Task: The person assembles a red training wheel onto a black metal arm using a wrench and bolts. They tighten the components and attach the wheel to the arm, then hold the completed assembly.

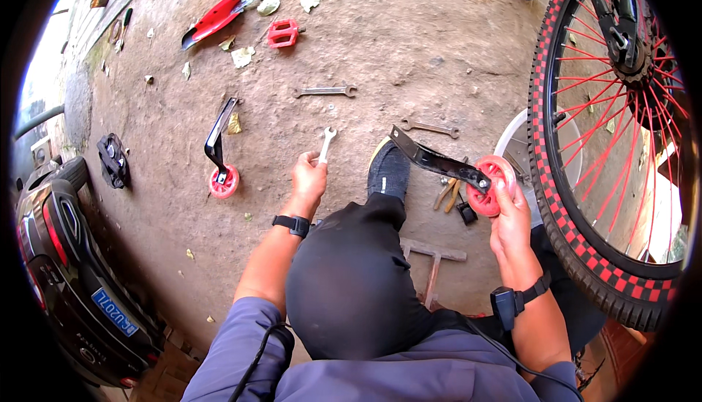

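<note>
My left hand (310, 177) is closed round a small silver wrench (326, 141), its open jaw pointing away from me. In my right hand (511, 220) is a training wheel (491, 182), gripped by its red wheel; its black bracket (428, 159) slants up to the left past my shoe. A second training wheel (224, 181) with a similar bracket lies on the ground to the left. Beyond my left hand rests a double-ended wrench (326, 91), and another wrench (431, 128) lies just past the held bracket.
A bicycle wheel (547, 146) with red spokes and a red-black tyre stands close on the right, a pale tub (512, 135) behind it. Pliers (447, 194) lie below the bracket. Farther off are a red pedal (284, 33) and red mudguard (213, 20). A dark car (69, 256) stands left.
</note>
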A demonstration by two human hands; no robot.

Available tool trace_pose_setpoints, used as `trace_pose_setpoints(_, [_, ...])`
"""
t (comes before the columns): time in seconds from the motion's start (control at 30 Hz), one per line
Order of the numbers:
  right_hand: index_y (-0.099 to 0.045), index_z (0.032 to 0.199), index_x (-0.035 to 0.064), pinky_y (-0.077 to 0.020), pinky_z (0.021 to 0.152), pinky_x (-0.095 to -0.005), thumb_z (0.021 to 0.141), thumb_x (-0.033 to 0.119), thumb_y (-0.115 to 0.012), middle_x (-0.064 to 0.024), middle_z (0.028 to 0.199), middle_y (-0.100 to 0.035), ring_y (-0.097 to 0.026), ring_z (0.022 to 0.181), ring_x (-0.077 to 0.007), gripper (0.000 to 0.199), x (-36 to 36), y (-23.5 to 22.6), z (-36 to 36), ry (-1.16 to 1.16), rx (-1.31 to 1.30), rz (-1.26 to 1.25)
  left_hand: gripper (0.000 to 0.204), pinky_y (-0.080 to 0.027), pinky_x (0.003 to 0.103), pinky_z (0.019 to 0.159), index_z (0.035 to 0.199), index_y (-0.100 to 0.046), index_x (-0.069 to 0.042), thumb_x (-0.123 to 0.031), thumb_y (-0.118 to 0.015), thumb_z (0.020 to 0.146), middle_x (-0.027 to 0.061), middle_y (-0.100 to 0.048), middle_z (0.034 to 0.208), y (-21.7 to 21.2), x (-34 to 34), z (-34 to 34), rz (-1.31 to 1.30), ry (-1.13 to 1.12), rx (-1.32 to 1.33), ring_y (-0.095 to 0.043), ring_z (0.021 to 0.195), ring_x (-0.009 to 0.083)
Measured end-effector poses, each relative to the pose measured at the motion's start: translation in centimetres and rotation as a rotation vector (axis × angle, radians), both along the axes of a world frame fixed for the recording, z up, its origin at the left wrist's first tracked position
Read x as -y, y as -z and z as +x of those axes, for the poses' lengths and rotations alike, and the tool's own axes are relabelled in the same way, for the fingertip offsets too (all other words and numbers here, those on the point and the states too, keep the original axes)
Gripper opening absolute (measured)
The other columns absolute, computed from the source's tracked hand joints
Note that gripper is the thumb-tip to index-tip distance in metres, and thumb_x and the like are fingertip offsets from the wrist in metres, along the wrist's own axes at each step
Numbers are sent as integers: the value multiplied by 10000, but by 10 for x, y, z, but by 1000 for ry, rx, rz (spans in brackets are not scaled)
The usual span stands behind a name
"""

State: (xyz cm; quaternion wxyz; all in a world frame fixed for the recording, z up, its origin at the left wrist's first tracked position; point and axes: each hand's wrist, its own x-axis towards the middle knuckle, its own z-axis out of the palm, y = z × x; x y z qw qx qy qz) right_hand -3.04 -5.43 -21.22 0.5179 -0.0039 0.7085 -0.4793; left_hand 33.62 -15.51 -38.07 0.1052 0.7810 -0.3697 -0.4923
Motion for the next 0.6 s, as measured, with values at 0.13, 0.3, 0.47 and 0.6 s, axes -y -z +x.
trace_pose_setpoints(0.13, [-576,1297,42,-534,925,-335,999,210,-603,-57,1188,-658,-643,1067,-148,344,3,-8,2,13,22,7,414,-532,329,715,1255,-572,40,-56,-656,861,127,-699,949,4,-13,-2,102,23,15,-666,823,186])
trace_pose_setpoints(0.3, [-573,1296,33,-526,936,-334,997,212,-608,-56,1180,-657,-640,1067,-146,351,3,-8,2,11,40,2,443,-539,325,770,1274,-565,53,-24,-641,844,159,-696,1031,-6,-13,-9,179,-3,-38,-668,881,196])
trace_pose_setpoints(0.47, [-573,1293,31,-519,943,-332,994,217,-614,-53,1170,-660,-642,1058,-145,355,2,-9,3,21,33,19,444,-538,322,760,1272,-562,56,-22,-640,842,156,-693,1034,-1,-16,-8,193,-20,-61,-665,879,188])
trace_pose_setpoints(0.6, [-574,1292,30,-528,927,-330,994,214,-614,-54,1167,-663,-645,1051,-147,353,3,-11,4,23,42,17,435,-538,320,752,1263,-567,53,-42,-649,846,150,-693,1025,7,-19,-2,218,-50,-85,-664,873,184])
